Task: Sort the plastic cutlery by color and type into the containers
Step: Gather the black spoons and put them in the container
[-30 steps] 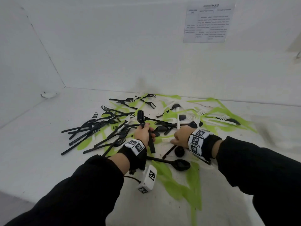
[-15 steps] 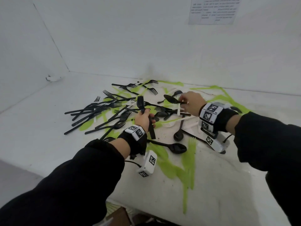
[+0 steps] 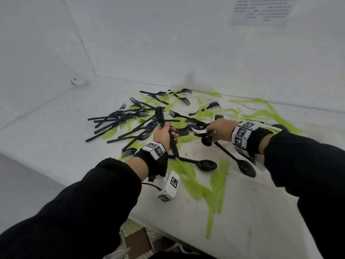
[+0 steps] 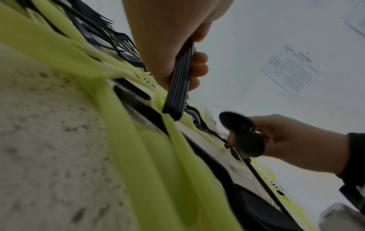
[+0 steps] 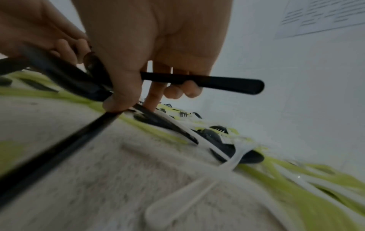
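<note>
A neat stack of black plastic forks [image 3: 164, 128] stands nearly upright in the left hand [image 3: 163, 135], whose fingers [image 4: 199, 68] curl round the bundled handles; the tines rise above the fist and the handle ends reach down to the white tabletop [image 3: 56, 150], touching a lime-green plastic piece [image 4: 177, 140] there. Just to the right, the right hand [image 3: 219, 129] is low over the pile with its fingers closed on black plastic spoons [image 4: 242, 136] — two dark bowls show beside its thumb in the left wrist view, and one black handle [image 5: 227, 83] juts sideways between its fingers in the right wrist view, though motion blur hides how many it holds. Beneath that hand lies a white plastic utensil [image 5: 197, 184], flat on the table. Around both hands the unsorted cutlery is scattered: loose black forks [image 3: 115, 122] fanned out to the left, two black spoons [image 3: 205, 164] lying nearer the table's front edge, and lime-green pieces [image 3: 197, 186] spread under and between them. Both wrists wear black bands with white marker-printed blocks [image 3: 155, 149] — and a printed sheet [image 3: 261, 10] is fixed to the white back wall.
</note>
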{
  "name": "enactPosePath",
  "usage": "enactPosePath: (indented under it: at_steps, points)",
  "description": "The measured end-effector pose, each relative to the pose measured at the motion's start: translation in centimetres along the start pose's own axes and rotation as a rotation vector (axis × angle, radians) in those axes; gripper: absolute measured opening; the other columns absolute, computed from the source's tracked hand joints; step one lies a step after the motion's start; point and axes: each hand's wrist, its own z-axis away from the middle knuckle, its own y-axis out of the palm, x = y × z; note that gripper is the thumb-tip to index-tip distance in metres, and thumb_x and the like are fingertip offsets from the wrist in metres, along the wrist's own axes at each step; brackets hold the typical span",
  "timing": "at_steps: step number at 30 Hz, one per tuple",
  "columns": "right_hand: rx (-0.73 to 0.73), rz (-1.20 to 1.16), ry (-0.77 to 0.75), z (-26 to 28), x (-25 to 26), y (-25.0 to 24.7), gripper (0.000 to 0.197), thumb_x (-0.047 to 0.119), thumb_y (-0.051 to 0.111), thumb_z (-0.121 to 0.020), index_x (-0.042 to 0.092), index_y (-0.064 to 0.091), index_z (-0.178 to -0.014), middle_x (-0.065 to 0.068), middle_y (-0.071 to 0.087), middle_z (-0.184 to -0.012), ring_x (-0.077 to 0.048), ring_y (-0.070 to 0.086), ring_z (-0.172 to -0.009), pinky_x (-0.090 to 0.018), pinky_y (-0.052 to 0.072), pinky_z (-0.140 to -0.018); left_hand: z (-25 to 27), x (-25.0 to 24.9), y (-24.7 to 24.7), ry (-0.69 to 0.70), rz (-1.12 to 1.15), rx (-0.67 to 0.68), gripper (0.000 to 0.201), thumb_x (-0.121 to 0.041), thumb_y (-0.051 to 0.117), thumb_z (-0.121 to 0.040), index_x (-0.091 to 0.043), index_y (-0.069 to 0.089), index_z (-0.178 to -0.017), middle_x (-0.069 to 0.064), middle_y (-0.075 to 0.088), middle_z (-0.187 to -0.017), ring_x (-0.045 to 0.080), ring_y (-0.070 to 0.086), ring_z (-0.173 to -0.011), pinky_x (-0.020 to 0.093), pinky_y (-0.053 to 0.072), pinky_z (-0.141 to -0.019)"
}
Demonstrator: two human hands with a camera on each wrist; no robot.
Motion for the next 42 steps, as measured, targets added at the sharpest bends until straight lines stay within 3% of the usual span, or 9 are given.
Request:
enactPosePath:
  at_steps: [5,10,13,19,27,30,32,38,42]
  points:
    - [-0.145,-0.14,0.074,0.3,-1.6,-0.4,0.027,0.022,0.071,-0.078,0.013,0.067,-0.103,-0.008,0.066,-0.103,-0.026,0.058,-0.101,-0.032,0.045,-0.084,0.4,0.2,-0.1,0.009,0.02,-0.005,0.023,-0.018,0.037,-0.102,-0.013,0.048,-0.081,0.003,0.047,-0.065,0.007,0.043,-0.031,0.018,0.037,-0.041]
    - [-0.247,-0.232,0.051,1.1,-1.6,-0.2,0.017,0.013,0.058,-0.088,0.005,0.055,-0.104,-0.011,0.053,-0.101,-0.027,0.051,-0.095,-0.028,0.034,-0.077,0.8,0.4,0.1,-0.014,0.028,0.013,0.024,-0.018,0.038,-0.101,-0.015,0.05,-0.081,0.003,0.048,-0.065,0.008,0.043,-0.034,0.018,0.038,-0.04]
    - [-0.08,-0.073,-0.06,2.5,-2.1,-0.5,0.023,0.009,0.059,-0.083,0.006,0.06,-0.105,-0.002,0.047,-0.095,-0.023,0.052,-0.095,-0.019,0.026,-0.07,0.9,0.3,0.2,-0.023,0.02,0.026,0.025,-0.018,0.037,-0.102,-0.015,0.05,-0.08,0.002,0.048,-0.066,0.01,0.043,-0.037,0.02,0.037,-0.043]
    - [0.265,0.297,-0.164,3.0,-1.8,0.5,0.04,0.018,0.06,-0.088,0.023,0.054,-0.127,0.003,0.04,-0.13,-0.018,0.049,-0.115,-0.022,0.034,-0.075,1.0,0.1,0.0,-0.034,0.012,0.037,0.024,-0.018,0.038,-0.101,-0.015,0.05,-0.081,0.002,0.048,-0.065,0.01,0.043,-0.037,0.021,0.037,-0.044]
    - [0.237,0.425,-0.228,3.0,-2.9,0.2,0.031,0.022,0.052,-0.093,0.021,0.055,-0.123,0.008,0.035,-0.137,-0.019,0.055,-0.106,-0.025,0.041,-0.08,0.6,0.0,-0.4,-0.041,0.011,0.037,0.023,-0.019,0.038,-0.101,-0.015,0.051,-0.083,0.002,0.049,-0.066,0.008,0.044,-0.034,0.019,0.04,-0.041]
    - [0.18,0.346,-0.2,3.5,-4.3,-1.0,0.03,0.02,0.044,-0.096,0.017,0.051,-0.126,0.002,0.045,-0.134,-0.019,0.051,-0.114,-0.024,0.036,-0.089,0.4,0.0,-0.5,-0.04,0.008,0.032,0.023,-0.019,0.038,-0.101,-0.015,0.052,-0.083,0.002,0.049,-0.066,0.008,0.045,-0.034,0.021,0.04,-0.043]
    - [0.115,0.306,-0.065,4.0,-5.2,-2.0,0.03,0.019,0.042,-0.096,0.019,0.049,-0.126,-0.004,0.051,-0.115,-0.026,0.052,-0.11,-0.029,0.038,-0.092,0.3,0.0,-0.6,-0.041,0.007,0.032,0.024,-0.019,0.038,-0.102,-0.015,0.052,-0.083,0.002,0.049,-0.065,0.008,0.045,-0.034,0.022,0.039,-0.045]
    - [-0.087,-0.246,0.15,4.7,-3.9,-2.4,0.022,0.0,0.041,-0.09,0.016,0.053,-0.102,-0.001,0.052,-0.081,-0.021,0.047,-0.084,-0.029,0.037,-0.078,-0.3,0.1,-0.7,-0.057,0.025,0.05,0.024,-0.019,0.038,-0.101,-0.015,0.051,-0.081,0.002,0.048,-0.065,0.009,0.044,-0.034,0.023,0.038,-0.045]
    - [0.03,-0.429,0.146,4.6,1.0,-0.6,0.007,0.032,0.058,-0.089,0.026,0.053,-0.089,0.006,0.052,-0.073,-0.01,0.049,-0.066,-0.021,0.037,-0.059,-0.6,-0.1,-0.7,-0.064,0.019,0.064,0.025,-0.019,0.038,-0.101,-0.014,0.051,-0.08,0.002,0.048,-0.064,0.008,0.042,-0.033,0.021,0.035,-0.045]
